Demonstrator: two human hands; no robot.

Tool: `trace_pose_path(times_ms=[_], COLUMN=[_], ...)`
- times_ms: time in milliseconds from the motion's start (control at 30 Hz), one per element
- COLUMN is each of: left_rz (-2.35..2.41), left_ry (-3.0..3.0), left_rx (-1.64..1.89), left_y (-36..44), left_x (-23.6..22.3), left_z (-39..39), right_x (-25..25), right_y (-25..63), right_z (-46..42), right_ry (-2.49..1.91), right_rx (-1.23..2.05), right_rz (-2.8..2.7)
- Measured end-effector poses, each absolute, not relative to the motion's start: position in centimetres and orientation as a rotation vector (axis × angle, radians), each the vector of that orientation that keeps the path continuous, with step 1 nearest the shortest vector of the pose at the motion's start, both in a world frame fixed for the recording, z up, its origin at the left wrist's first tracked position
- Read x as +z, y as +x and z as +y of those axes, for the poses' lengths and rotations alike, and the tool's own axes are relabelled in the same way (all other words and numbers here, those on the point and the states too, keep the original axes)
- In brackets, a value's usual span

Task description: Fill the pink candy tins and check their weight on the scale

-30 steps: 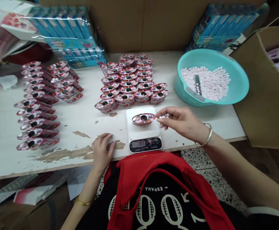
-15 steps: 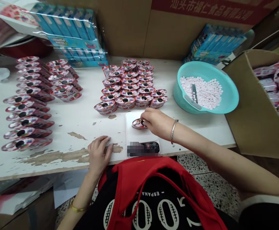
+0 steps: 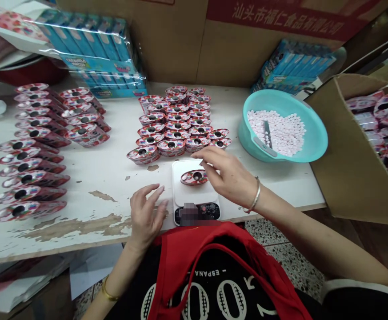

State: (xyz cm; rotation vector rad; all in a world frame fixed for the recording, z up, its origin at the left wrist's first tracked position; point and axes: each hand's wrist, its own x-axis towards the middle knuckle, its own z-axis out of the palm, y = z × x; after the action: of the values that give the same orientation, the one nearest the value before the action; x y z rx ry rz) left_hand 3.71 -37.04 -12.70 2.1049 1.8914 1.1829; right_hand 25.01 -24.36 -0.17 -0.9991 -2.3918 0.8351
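Red oval candy tub sits solo on the digital scale, right hand and left hand both open, off it for a clean reading.

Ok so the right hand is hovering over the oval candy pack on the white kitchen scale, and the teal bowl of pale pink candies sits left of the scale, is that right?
One thing is off: the teal bowl sits right of the white kitchen scale, not left, as the head view shows. The right hand is indeed hovering over the oval candy pack.
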Motion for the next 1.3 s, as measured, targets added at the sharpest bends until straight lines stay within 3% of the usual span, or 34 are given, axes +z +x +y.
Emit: trace_pose_path(times_ms=[167,333,533,933,1100,1300], left_rz=[1.684,1.417,1.282,1.979,2.062,2.117], left_ry=[2.409,2.648,2.752,2.202,2.076,2.058], left_rx=[0.999,0.921,0.928,0.933,0.796,0.777], left_y=[6.2,7.4,7.3,1.8,0.9,1.0], left_x=[-10.2,-10.6,-10.6,-12.9,-16.1,-17.6], left_z=[-33.5,-30.4,-29.8,-36.5,-39.2,-40.2], right_x=[-0.5,-2.4,-6.1,-8.5,-5.9,-0.7], right_y=[31.7,43.2,48.0,49.9,46.4,33.8], right_z=[-19.3,-11.0,-6.9,-7.6,-10.3,-17.6], right_ry=[-1.321,-2.155,-2.476,-2.255,-1.803,-1.383], right_rx=[0.618,0.335,0.446,0.437,0.833,1.371], right_rz=[-2.08,-1.883,-1.84,-1.851,-1.431,-1.743])
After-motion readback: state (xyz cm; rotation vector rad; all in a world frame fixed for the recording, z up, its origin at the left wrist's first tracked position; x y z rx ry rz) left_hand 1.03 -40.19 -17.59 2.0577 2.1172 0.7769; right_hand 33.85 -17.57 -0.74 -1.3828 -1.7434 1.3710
